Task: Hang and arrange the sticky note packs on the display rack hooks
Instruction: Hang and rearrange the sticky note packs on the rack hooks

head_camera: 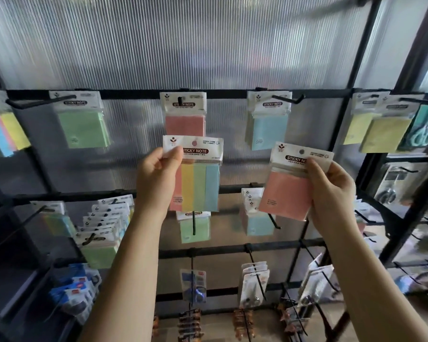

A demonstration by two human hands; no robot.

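Two packs we hold: left hand [158, 166] pinches a striped pack [195, 174], right hand [331, 191] pinches a pink pack [287, 191] beside it.

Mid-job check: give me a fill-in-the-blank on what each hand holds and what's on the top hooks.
The left hand holds the ____ pack by its header card.
The right hand holds a plain ____ pack.
On the top row, the hook above the left hand carries a ____ pack.
Right of it hangs a ____ pack.

Missing words: striped; pink; pink; blue

striped pack [194, 174] upright, off-hook | pink pack [288, 191] tilted, off-hook
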